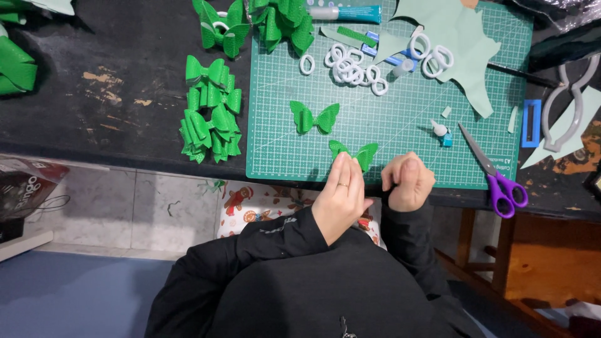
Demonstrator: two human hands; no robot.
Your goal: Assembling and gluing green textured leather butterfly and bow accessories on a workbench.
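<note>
The green bow [354, 154] lay at the near edge of the cutting mat [400, 119], its lower part hidden behind the left hand [341, 197]. The left fingers [343, 170] were pressed flat together against it. The right hand [407, 181], just beside the bow, was curled into a loose fist; whether it held anything could not be told. Purple scissors [498, 175] lay to the right.

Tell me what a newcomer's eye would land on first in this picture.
Bright green glittery bows: one bow sits at the near edge of the green cutting mat, pinched by the left hand with the right hand curled beside it. A second bow lies just beyond, and a pile of finished bows sits left of the mat. Purple-handled scissors lie at the right.
</note>
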